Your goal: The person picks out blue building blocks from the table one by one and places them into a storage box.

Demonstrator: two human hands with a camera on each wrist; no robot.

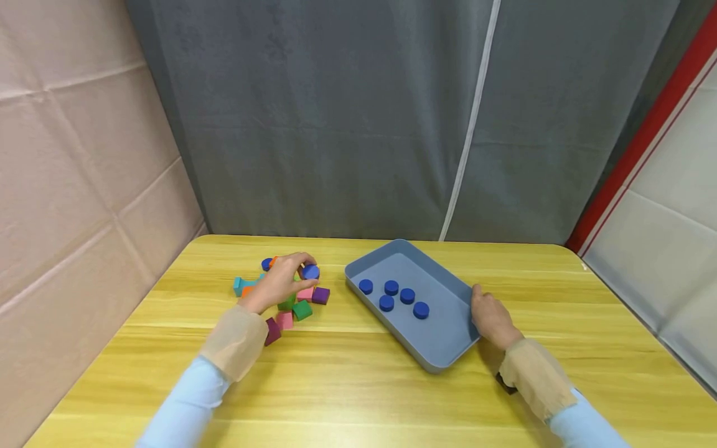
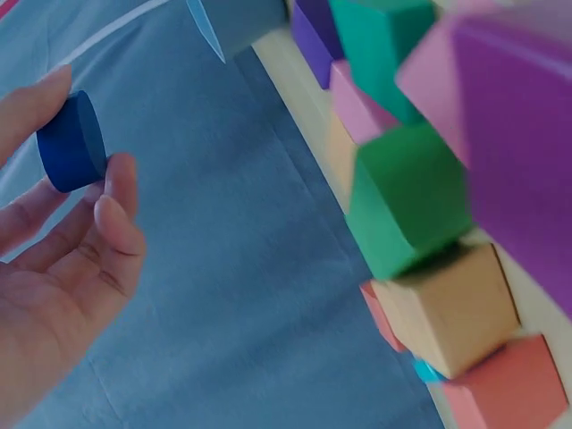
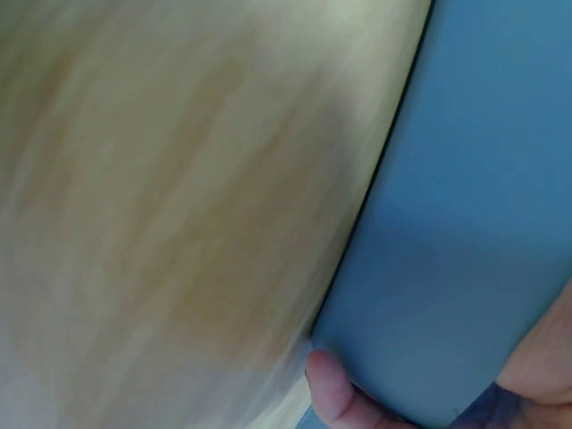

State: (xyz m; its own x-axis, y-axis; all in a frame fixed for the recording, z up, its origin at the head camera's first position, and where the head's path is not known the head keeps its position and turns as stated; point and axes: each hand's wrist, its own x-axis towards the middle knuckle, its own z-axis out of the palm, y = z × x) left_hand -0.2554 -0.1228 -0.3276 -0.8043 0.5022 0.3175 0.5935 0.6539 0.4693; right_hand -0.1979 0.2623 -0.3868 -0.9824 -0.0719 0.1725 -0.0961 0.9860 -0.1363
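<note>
A blue round disc (image 1: 310, 272) is pinched between the thumb and fingers of my left hand (image 1: 277, 283), held above the pile of coloured blocks. In the left wrist view the same disc (image 2: 71, 143) shows its curved side, clear of the blocks. My right hand (image 1: 493, 317) grips the right-hand end of a grey tray (image 1: 448, 356), which lies at a slant on the table. Several blue discs (image 1: 407, 296) lie flat inside the tray. In the right wrist view, fingertips (image 3: 329, 384) touch the tray's outer wall (image 3: 447, 223).
Beneath and around my left hand are a green block (image 1: 302, 310), a purple block (image 1: 321, 295), a pink block (image 1: 285, 320) and a light blue block (image 1: 238, 286). Another blue disc (image 1: 267, 264) lies behind them. A grey curtain (image 1: 336, 124) hangs beyond the wooden table (image 1: 336, 398).
</note>
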